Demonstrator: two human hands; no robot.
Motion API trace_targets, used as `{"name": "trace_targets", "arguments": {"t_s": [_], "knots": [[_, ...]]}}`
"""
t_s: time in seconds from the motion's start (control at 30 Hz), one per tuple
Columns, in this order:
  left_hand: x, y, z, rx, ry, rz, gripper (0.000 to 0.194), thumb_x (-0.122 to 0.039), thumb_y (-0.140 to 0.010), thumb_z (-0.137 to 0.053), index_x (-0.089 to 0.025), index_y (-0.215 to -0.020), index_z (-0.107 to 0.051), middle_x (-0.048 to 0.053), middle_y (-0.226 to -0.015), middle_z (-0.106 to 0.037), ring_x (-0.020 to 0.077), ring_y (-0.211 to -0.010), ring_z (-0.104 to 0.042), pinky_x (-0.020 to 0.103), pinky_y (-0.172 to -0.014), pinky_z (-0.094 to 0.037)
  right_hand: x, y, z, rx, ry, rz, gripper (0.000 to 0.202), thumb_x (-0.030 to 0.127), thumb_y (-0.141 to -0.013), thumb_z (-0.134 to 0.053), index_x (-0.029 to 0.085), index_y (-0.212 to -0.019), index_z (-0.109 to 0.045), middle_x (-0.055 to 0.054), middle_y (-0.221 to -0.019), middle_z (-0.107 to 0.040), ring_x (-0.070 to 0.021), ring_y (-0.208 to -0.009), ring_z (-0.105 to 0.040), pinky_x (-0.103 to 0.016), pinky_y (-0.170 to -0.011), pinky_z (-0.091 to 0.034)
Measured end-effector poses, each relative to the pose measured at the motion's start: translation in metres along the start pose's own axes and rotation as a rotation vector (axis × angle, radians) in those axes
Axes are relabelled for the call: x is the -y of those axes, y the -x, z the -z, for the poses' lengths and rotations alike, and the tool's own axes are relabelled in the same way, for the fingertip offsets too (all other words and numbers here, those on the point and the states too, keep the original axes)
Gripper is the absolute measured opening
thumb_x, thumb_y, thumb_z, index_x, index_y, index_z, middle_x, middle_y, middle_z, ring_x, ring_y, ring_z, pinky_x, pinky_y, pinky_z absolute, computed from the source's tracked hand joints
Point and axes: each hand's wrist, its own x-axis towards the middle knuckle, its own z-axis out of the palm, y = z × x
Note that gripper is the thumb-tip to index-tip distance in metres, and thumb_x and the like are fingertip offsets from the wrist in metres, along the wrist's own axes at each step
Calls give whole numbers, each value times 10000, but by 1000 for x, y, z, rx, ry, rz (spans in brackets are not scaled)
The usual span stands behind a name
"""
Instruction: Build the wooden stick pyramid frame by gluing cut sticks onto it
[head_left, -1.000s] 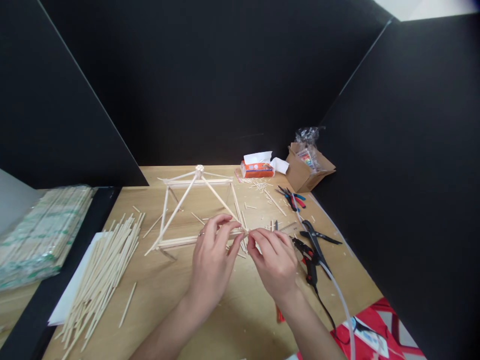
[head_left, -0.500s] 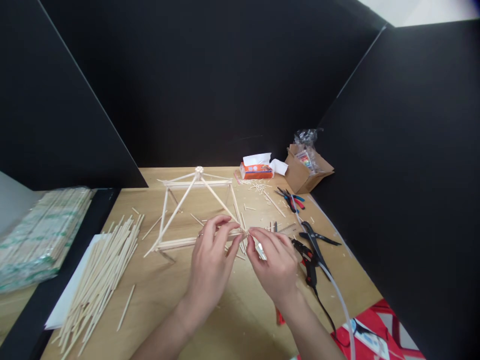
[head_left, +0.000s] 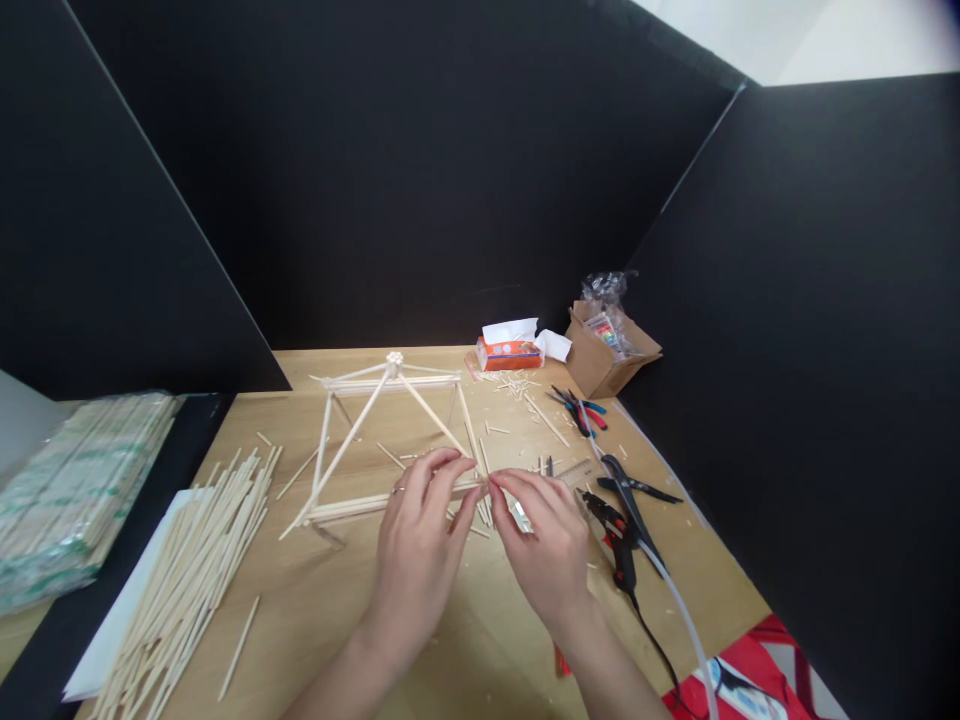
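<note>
A frame of thin wooden sticks (head_left: 352, 506), shaped like a small roof with a bundled peak, stands on the wooden table. My left hand (head_left: 424, 535) is closed on the frame's front bar near its right corner, thumb and fingers pinching the sticks. Right at that corner, the fingertips of my right hand (head_left: 541, 530) are pinched together against the stick ends. Whether a small separate piece sits between them is hidden by the fingers. Loose sticks lie under and behind the corner.
A pile of sticks (head_left: 195, 570) lies at left beside a plastic-wrapped bundle (head_left: 90, 490). At right are a glue gun (head_left: 616, 540), a black clamp (head_left: 634, 490), pliers (head_left: 581, 408) and a ruler (head_left: 574, 474). Behind stand a tissue pack (head_left: 511, 352) and a cardboard box (head_left: 600, 362). Black panels enclose the table.
The camera view has tilted slightly, so the scene sits a little lower. Both hands stay at the frame's front right corner with nearly the same pinch.
</note>
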Motion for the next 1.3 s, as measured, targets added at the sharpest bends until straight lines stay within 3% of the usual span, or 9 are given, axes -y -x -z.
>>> {"name": "trace_targets", "arguments": {"t_s": [0.73,0.97,1.3], "knots": [[2,0,0,8,-15,-27,237,-228,-893,-537,-263,-1127,-525,68,-1126,-562,219,-1065,-565,364,-885,-462,2,-2,6,24,-25,-24,182,130,-853,-588,226,-985,-670,-19,-898,-733,-149,-819,-672,-305,-763,-483],[1,-1,0,9,-10,-15,232,-223,-887,-544,-257,-1117,-539,61,-1119,-574,220,-1057,-570,359,-885,-453,1,3,6,13,-11,-35,258,108,-840,-598,215,-1074,-621,-38,-971,-720,-177,-892,-661,-339,-819,-453],[1,-1,1,2,-15,-27,256,-221,-890,-546,-256,-1142,-521,58,-1125,-573,211,-1052,-570,340,-876,-447,4,4,2,-14,-106,-51,258,57,-822,-606,209,-1023,-549,-40,-973,-683,-181,-974,-602,-353,-871,-443]]}}
